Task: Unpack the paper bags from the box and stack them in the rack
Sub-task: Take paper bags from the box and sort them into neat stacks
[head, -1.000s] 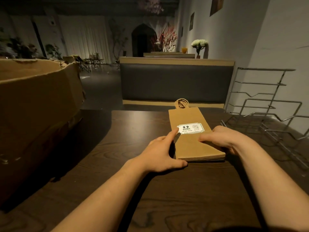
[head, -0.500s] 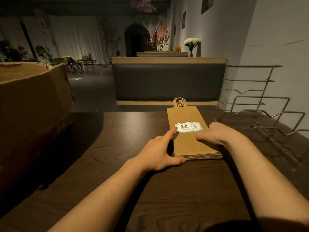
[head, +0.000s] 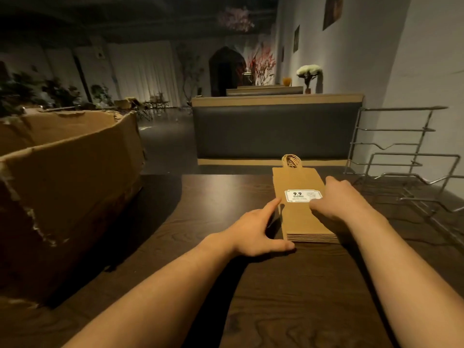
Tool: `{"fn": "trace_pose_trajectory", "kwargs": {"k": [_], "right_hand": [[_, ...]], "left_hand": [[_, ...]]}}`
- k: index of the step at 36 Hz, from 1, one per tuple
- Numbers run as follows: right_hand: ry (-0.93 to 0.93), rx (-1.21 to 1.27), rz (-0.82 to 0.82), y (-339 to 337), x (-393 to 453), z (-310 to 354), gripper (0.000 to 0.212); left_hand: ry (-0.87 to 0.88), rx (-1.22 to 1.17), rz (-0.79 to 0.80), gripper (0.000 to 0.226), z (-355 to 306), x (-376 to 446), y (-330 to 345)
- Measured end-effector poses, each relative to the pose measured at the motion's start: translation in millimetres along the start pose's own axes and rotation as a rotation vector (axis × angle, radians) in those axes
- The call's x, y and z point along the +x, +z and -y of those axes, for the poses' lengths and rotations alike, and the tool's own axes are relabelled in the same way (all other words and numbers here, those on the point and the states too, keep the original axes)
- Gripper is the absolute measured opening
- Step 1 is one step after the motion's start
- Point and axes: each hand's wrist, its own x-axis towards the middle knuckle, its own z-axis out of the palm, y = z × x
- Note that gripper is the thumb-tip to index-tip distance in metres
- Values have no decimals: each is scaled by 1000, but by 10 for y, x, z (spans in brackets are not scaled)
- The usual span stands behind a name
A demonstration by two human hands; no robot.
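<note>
Flanking flat paper bags (head: pixel 301 217) (stacked): left hand (head: pixel 253 229), right hand (head: pixel 336 204), fingers straight.

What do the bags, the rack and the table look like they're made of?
The bags look like matte brown kraft paper, with layered folded edges and twisted cord handles. The rack looks like bare bent metal wire, with a pale sheen. The table shows dark wood grain with a soft gloss; whether solid or veneer cannot be told.

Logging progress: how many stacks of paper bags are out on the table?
1: the stack of paper bags lies flat between both hands, none in the rack. The box interior is hidden.
</note>
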Motion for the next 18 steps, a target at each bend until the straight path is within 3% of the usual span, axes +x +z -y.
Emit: {"fn": "trace_pose_trajectory", "kwargs": {"k": [5, 10, 15, 18], "right_hand": [[-118, 61, -71, -86, -169, 225, 72], [-367, 171, -154, -210, -518, 758, 63], [-691, 306, -179, -240, -892, 1538, 41], [-876, 371, -166, -312, -1066, 2150, 34]], "left_hand": [[16, 273, -35, 90, -43, -271, -416], [42, 544, -218, 76, -65, -818, -1329], [-29, 724, -333, 59, -79, -1467, -2450], [-172, 681, -402, 49, 17, -1877, -2985]]}}
